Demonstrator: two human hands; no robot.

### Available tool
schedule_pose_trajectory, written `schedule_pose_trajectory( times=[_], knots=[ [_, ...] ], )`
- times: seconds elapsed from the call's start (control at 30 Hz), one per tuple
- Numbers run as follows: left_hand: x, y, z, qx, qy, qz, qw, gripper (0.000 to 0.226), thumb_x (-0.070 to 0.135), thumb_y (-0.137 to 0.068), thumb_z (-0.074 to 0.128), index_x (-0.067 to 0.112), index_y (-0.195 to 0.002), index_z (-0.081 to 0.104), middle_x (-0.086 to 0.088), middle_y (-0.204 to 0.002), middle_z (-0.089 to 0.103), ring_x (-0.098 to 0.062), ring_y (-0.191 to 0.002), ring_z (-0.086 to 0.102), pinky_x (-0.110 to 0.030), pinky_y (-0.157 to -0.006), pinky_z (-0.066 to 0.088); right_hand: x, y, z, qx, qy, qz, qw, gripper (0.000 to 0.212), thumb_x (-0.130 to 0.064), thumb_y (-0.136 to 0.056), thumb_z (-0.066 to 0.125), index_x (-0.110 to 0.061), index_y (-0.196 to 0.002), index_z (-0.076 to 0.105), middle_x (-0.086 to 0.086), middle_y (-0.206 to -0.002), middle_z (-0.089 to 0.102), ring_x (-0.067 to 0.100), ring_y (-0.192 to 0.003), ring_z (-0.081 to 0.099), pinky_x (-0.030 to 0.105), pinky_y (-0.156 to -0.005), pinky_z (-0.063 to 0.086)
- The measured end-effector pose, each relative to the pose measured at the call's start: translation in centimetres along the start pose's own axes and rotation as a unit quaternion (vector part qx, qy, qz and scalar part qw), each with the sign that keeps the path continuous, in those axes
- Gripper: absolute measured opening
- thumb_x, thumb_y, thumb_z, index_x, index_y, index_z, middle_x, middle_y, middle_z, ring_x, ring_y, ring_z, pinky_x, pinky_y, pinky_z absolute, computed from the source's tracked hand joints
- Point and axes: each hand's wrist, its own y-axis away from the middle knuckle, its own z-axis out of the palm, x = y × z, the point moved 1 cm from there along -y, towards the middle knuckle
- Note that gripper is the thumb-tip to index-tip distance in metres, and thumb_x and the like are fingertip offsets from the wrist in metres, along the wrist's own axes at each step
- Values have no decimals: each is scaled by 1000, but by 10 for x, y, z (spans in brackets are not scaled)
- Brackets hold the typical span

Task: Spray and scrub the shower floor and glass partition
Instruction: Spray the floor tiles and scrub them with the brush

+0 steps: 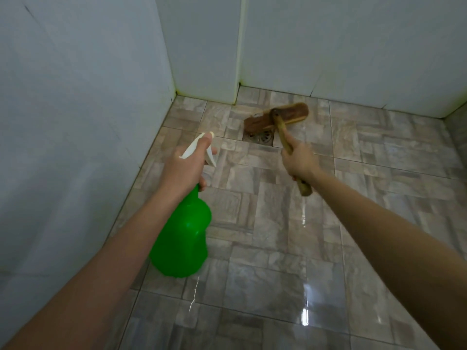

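Over the wet floor (pixel 278 248), my left hand (pixel 183 168) grips the green spray bottle (pixel 182 238) while my right hand (pixel 299 160) grips the brush (pixel 276 117) by the drain (pixel 260 137).

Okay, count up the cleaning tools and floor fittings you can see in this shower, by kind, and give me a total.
1 spray bottle, green
1 scrub brush, wooden
1 floor drain
Total: 3

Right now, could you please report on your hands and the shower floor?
Left hand grips the green spray bottle. Right hand holds the brush, head on the floor by the drain. Nothing blocking.
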Motion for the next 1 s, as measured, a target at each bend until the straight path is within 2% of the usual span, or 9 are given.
schedule_pose_trajectory(
  times=[0.1,0.17,0.27,0.33,0.4,0.47,0.6,0.7,1.0],
  knots=[
    [2,0,0,-3,5,-5,1000,39,74,-74,49,43,-86,69,-3,-109,75,-16,-42,53,-33,-57,47,-2,-12,0,57,-23,45,997,61,-10,-99,38,-32,-153,19,5,-80,58,16,-49,51,23,-37,44],
    [2,0,0,-3,0,-8,1000,40,74,-74,49,42,-86,70,-1,-108,76,-16,-44,54,-34,-58,47,-6,-10,10,21,1,10,1000,60,-11,-99,37,-33,-152,19,5,-78,57,18,-52,53,28,-43,49],
    [0,-2,1,-4,-1,-6,1000,34,71,-82,50,43,-85,69,0,-108,75,-14,-41,53,-34,-59,48,-10,-16,11,5,7,2,1000,59,-15,-101,36,-38,-151,17,2,-83,56,17,-52,51,27,-39,47],
    [-1,-3,0,-2,-5,-6,1000,30,68,-91,50,43,-88,68,2,-108,75,-13,-40,52,-33,-59,48,-14,-21,10,53,3,27,998,62,-12,-100,36,-38,-152,15,5,-84,57,17,-53,51,31,-45,52],
    [0,-3,0,0,-10,-10,1000,29,66,-94,49,44,-88,67,4,-109,74,-12,-39,51,-32,-58,48,-13,-18,13,15,21,7,1000,62,-13,-100,36,-39,-152,16,7,-88,59,18,-56,52,37,-54,54],
    [1,-2,-1,-6,-3,-7,1000,31,68,-89,49,46,-82,68,1,-111,74,-12,-39,51,-32,-56,47,-10,-14,9,-52,43,-18,998,58,-17,-100,37,-40,-150,20,5,-84,58,19,-55,52,31,-44,50],
    [2,3,-5,-11,0,-7,1000,29,75,-76,47,60,-64,69,-6,-114,73,-14,-41,52,-32,-55,46,-7,-11,-1,16,47,17,999,59,-16,-101,36,-40,-151,17,2,-76,55,17,-53,52,18,-32,40],
    [1,4,-9,1,1,-1,1000,30,74,-78,47,58,-65,69,-4,-113,74,-14,-41,53,-35,-58,47,4,2,-2,-29,68,-16,997,57,-17,-100,37,-43,-149,22,6,-82,57,19,-54,54,26,-38,47],
    [0,10,-10,6,-1,4,1000,29,72,-78,49,57,-63,69,-11,-114,73,-15,-40,52,-38,-61,48,15,-7,-19,-31,98,13,995,58,-18,-99,39,-44,-148,21,8,-77,57,20,-50,52,24,-35,42]
  ],
)
